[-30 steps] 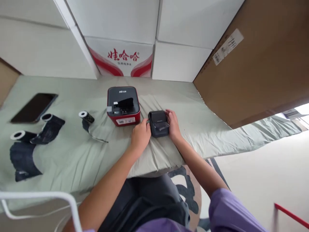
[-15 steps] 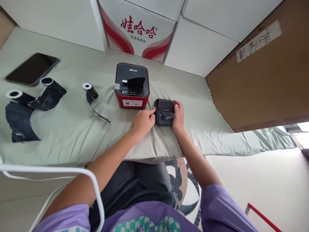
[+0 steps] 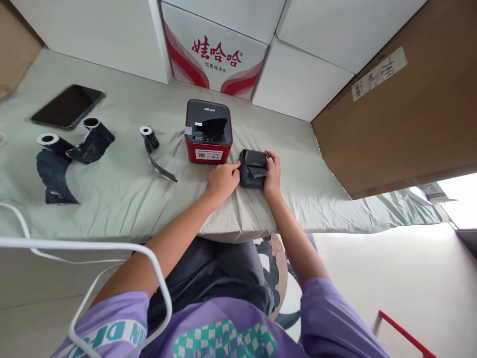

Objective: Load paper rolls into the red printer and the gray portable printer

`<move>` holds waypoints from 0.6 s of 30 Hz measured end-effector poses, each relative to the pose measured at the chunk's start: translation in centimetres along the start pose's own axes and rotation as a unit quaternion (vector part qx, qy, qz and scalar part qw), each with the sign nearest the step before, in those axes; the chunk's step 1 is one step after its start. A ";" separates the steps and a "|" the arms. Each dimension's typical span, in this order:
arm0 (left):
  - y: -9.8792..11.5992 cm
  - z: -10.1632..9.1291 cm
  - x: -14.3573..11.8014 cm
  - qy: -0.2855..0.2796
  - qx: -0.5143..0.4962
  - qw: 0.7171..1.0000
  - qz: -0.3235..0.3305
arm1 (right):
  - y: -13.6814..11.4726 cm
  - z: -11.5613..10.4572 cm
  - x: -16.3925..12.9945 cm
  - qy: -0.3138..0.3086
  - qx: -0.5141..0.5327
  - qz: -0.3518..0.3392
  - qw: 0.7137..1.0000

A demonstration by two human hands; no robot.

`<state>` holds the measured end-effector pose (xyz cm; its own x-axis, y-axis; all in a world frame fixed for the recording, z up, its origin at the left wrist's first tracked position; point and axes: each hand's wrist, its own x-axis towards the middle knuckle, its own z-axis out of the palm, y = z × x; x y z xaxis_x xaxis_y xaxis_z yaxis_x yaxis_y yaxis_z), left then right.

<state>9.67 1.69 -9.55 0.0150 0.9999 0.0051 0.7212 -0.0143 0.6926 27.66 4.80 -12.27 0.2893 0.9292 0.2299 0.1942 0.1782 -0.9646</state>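
A small black printer point(image 3: 253, 168) sits on the pale green cloth near the table's front edge, with a strip of dark paper sticking out of its slot. My left hand point(image 3: 222, 180) presses its fingertips against the printer's left side. My right hand point(image 3: 273, 174) grips the right side. Just behind and to the left stands a larger red and black printer point(image 3: 208, 131) with dark paper in its top slot.
Three dark paper rolls lie unrolled to the left: one point(image 3: 149, 137) near the red printer, two point(image 3: 93, 135) point(image 3: 52, 144) further left. A black phone point(image 3: 67, 106) lies at far left. White cartons point(image 3: 214, 54) and a brown cardboard box point(image 3: 402, 99) line the back. A white cable point(image 3: 89, 246) crosses the foreground.
Both hands stay on the small black printer. The view has shifted, so everything sits a little further away and to the right; my left fingertips have closed in on the printer's side.
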 end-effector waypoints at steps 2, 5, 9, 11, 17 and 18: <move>0.0 0.0 0.0 0.007 -0.009 1.000 0.006 | 0.1 0.0 0.1 0.002 0.005 0.007 1.000; 0.2 -0.2 0.0 0.011 -0.020 1.000 0.004 | 0.2 -0.1 0.3 -0.001 0.019 0.024 1.000; 0.2 -0.3 0.2 0.009 -0.025 1.000 0.002 | 0.4 -0.2 0.7 -0.004 0.032 0.029 0.999; 0.1 -0.3 0.3 0.012 -0.032 0.999 0.007 | 0.5 -0.3 0.9 -0.003 0.032 0.031 0.999; -0.3 -0.2 0.5 0.016 -0.044 0.999 0.006 | 1.0 -0.5 1.2 -0.007 0.039 0.040 0.998; -0.3 -0.2 0.5 0.016 -0.043 0.999 0.004 | 1.0 -0.5 1.2 -0.008 0.040 0.040 0.998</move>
<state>9.27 2.25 -9.60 -0.0030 0.9995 0.0327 0.6589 -0.0226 0.7519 28.69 5.94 -12.86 0.2866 0.9462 0.1500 0.0946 0.1278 -0.9873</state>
